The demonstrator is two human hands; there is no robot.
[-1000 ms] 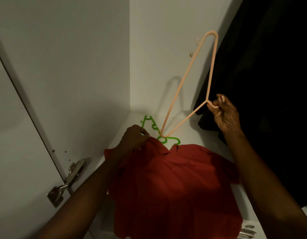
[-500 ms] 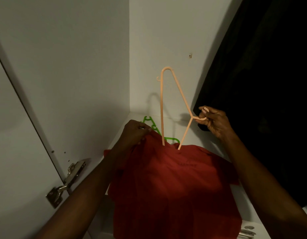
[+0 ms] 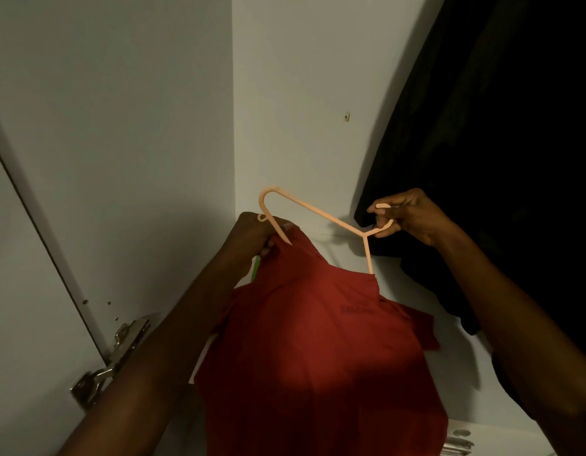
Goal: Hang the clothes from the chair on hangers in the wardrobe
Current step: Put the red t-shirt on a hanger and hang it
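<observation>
Two bare forearms reach forward into the white wardrobe (image 3: 173, 93), beside dark hanging clothes (image 3: 502, 126). Between them the red shirt (image 3: 318, 350) hangs lengthwise over the wardrobe floor. The peach hanger (image 3: 318, 213) lies tilted, both its lower ends tucked into the shirt's neck. The left hand (image 3: 255, 238) has fingers clenched on the collar; the right hand (image 3: 413, 215) has fingers curled round the hanger's hook. A metal hinge (image 3: 110, 363) sits lower left.

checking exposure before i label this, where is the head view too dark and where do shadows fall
Head view: dim and warm; the black clothes at right lose all detail; the red shirt darkens toward the bottom; the peach hanger and right hand cast shadows on the back wall.
</observation>
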